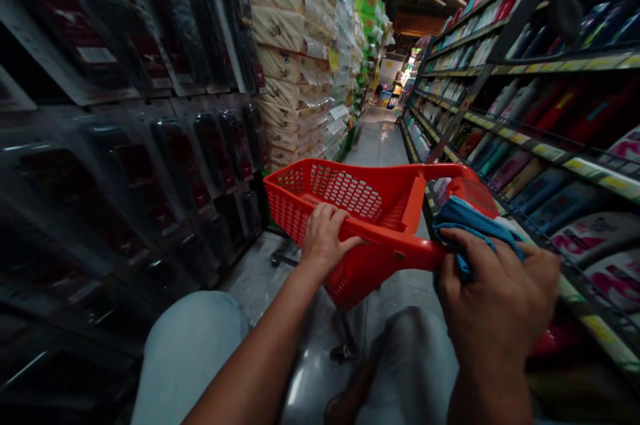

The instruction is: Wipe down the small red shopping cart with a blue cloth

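A red plastic shopping basket cart (pixel 350 188) with perforated sides stands tilted in front of me on black wheels. My left hand (pixel 325 232) grips its near rim, fingers over the edge and thumb along the outer side. At the handle end, my right hand (pixel 500 278) is closed on a blue cloth (pixel 480 228), which is bunched against the red handle (pixel 450 170). A clear-red bottle or container (pixel 473 195) shows just behind the cloth; whether my hand holds it too I cannot tell. What I see of the basket's inside holds nothing.
Hanging packaged goods (pixel 170 145) line the left side. Beyond them rise tall stacks of beige wrapped packs (pixel 285 72). Shelves (pixel 540 138) of bottles run along the right. A grey tiled aisle floor (pixel 385 138) leads ahead; my knees (pixel 195 345) are below the cart.
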A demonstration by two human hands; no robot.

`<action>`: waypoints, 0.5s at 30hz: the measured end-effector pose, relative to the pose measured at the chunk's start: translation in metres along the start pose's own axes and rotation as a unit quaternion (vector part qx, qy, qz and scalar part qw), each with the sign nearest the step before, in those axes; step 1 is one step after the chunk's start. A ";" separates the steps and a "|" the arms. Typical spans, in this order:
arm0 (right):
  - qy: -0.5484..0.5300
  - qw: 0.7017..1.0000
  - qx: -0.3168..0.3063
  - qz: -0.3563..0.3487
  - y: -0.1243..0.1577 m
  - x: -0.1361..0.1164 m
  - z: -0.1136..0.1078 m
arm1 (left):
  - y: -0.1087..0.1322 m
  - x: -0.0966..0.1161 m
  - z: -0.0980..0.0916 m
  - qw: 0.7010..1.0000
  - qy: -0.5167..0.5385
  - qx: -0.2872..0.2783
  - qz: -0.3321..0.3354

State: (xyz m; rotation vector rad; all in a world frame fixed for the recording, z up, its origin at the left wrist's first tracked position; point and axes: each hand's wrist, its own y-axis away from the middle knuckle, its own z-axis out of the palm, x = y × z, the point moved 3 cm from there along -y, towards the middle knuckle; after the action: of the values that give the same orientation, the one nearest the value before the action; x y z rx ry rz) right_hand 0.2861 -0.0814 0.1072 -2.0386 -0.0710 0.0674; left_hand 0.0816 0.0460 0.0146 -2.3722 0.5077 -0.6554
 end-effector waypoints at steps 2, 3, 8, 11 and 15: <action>-0.005 1.000 0.000 -0.005 0.004 -0.002 0.006 | 0.002 0.009 0.001 1.000 -0.005 -0.007 0.006; -0.012 1.000 -0.007 -0.018 0.007 -0.003 0.010 | 0.002 0.012 0.001 1.000 -0.005 -0.016 0.016; -0.072 0.995 -0.020 -0.071 0.033 0.001 0.044 | -0.006 0.002 -0.003 0.991 -0.006 -0.093 0.091; -0.107 0.993 0.031 -0.038 0.054 0.008 0.068 | -0.014 -0.025 -0.003 0.989 -0.038 -0.120 0.079; -0.115 0.989 0.092 0.024 0.069 0.021 0.091 | -0.022 -0.046 -0.002 0.980 -0.075 -0.163 0.081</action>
State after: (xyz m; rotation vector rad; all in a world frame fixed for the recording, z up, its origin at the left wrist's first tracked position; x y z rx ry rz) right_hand 0.3013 -0.0300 0.0045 -1.8410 -0.1538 0.3287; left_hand 0.0474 0.0838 0.0154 -2.6215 0.7823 -0.3364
